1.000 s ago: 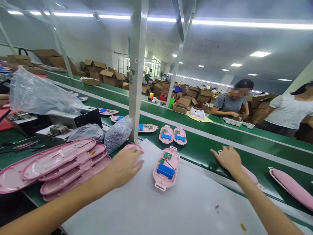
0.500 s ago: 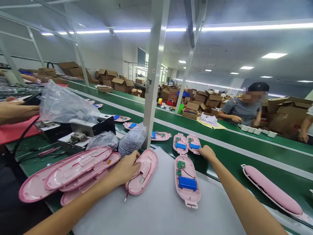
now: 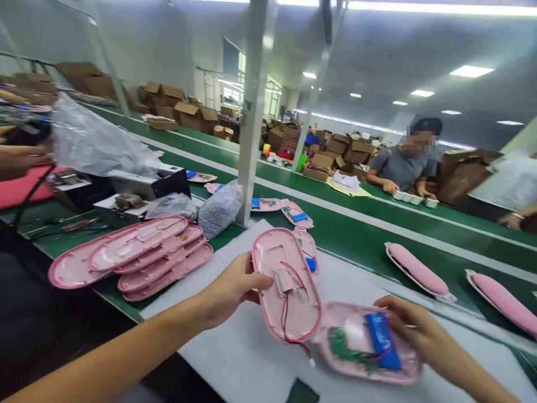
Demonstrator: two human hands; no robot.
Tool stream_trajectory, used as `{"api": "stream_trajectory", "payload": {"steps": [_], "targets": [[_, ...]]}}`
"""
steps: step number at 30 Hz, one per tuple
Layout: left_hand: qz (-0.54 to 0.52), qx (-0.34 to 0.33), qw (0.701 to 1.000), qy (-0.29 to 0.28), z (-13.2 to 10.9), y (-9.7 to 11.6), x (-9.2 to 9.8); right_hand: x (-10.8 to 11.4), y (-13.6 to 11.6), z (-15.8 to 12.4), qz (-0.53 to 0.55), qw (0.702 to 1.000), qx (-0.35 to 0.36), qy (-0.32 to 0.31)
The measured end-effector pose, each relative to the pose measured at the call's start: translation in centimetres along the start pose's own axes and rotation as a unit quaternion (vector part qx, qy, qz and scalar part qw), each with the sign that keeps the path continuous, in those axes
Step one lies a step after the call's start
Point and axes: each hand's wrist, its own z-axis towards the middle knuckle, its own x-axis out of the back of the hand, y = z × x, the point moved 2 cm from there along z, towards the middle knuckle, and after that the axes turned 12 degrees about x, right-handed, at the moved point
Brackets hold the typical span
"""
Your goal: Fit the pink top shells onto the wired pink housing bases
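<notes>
My left hand grips the edge of a pink oval shell half with red and black wires inside, held tilted above the white mat. My right hand holds a second pink shell half that carries a blue battery and a green circuit board. The two halves meet over the mat. Another pink half with a blue battery lies just behind them.
A stack of pink shell halves lies at left beside plastic bags and a steel post. Closed pink units ride the green conveyor. Two people work across the line; another person's hand shows at far left.
My left hand lifted the wired shell half off the mat. My right hand left the conveyor units and picked up the battery half, bringing it against the other.
</notes>
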Motion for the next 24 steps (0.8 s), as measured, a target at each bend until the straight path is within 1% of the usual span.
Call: {"api": "stream_trajectory", "payload": {"steps": [1,2,3,4,5,7,8,9,10,11,12,13,14,15,16,17,18,19,20,21,22,23,24], "targets": [[-0.008,0.002,1.0,-0.019,0.2,-0.3,-1.5,-1.5,-1.3,-1.5,0.027,0.999,-0.002,-0.028],[-0.01,0.001,0.999,-0.033,0.5,-0.6,-2.9,-2.5,-2.4,-2.5,0.043,0.998,-0.006,-0.042],[-0.004,-0.002,0.999,-0.043,0.9,-0.8,-4.3,-2.7,-3.4,-3.2,0.04,0.999,-0.011,-0.023],[0.009,-0.007,0.999,-0.052,1.2,-0.9,-5.7,-2.3,-4.3,-3.7,0.023,0.999,-0.014,0.027],[0.027,-0.013,0.998,-0.059,1.6,-0.9,-7.2,-1.3,-5.3,-4.0,0.002,0.996,-0.01,0.09],[0.086,-0.038,0.993,-0.073,2.5,-0.5,-10.0,1.5,-7.7,-4.1,-0.035,0.977,0.023,0.207],[0.122,-0.056,0.987,-0.086,3.0,-0.1,-11.4,2.9,-9.0,-3.9,-0.043,0.97,0.045,0.235],[0.154,-0.078,0.98,-0.103,3.4,0.3,-12.7,4.0,-10.2,-3.6,-0.044,0.971,0.065,0.226],[0.178,-0.097,0.972,-0.123,3.8,0.9,-13.8,4.9,-11.1,-3.1,-0.036,0.979,0.08,0.186],[0.191,-0.112,0.965,-0.143,4.2,1.3,-14.5,5.4,-11.5,-2.8,-0.022,0.988,0.084,0.125],[0.194,-0.122,0.959,-0.164,4.4,1.7,-14.8,5.8,-11.5,-2.7,-0.001,0.996,0.077,0.055],[0.192,-0.134,0.956,-0.177,4.6,2.0,-14.8,6.0,-10.9,-3.0,0.02,0.998,0.061,0.0],[0.198,-0.15,0.954,-0.169,4.7,2.2,-14.2,6.2,-9.8,-3.6,0.036,0.998,0.04,-0.024],[0.222,-0.172,0.949,-0.143,4.6,2.1,-13.4,6.4,-8.4,-4.4,0.045,0.999,0.016,-0.011],[0.269,-0.195,0.937,-0.11,4.6,1.8,-12.5,6.7,-6.8,-5.5,0.047,0.998,-0.009,0.031],[0.337,-0.216,0.913,-0.082,4.5,1.3,-11.7,7.0,-5.1,-6.6,0.048,0.994,-0.031,0.088],[0.414,-0.233,0.878,-0.061,4.4,0.5,-11.0,7.1,-3.6,-7.8,0.053,0.987,-0.05,0.14],[0.487,-0.242,0.838,-0.045,4.5,-0.4,-10.6,7.0,-2.5,-8.8,0.064,0.981,-0.066,0.172],[0.545,-0.244,0.801,-0.036,4.7,-1.3,-10.4,6.7,-1.7,-9.5,0.079,0.977,-0.078,0.184],[0.584,-0.242,0.775,-0.03,5.1,-2.1,-10.5,6.4,-1.3,-10.0,0.093,0.975,-0.084,0.184],[0.602,-0.24,0.761,-0.015,5.5,-2.7,-10.7,6.0,-1.3,-10.2,0.105,0.975,-0.087,0.177],[0.604,-0.238,0.761,0.001,5.9,-3.2,-10.9,5.5,-1.5,-10.2,0.112,0.975,-0.088,0.171],[0.592,-0.235,0.771,0.006,6.4,-3.5,-11.2,5.2,-1.9,-10.1,0.115,0.975,-0.086,0.169]]}}
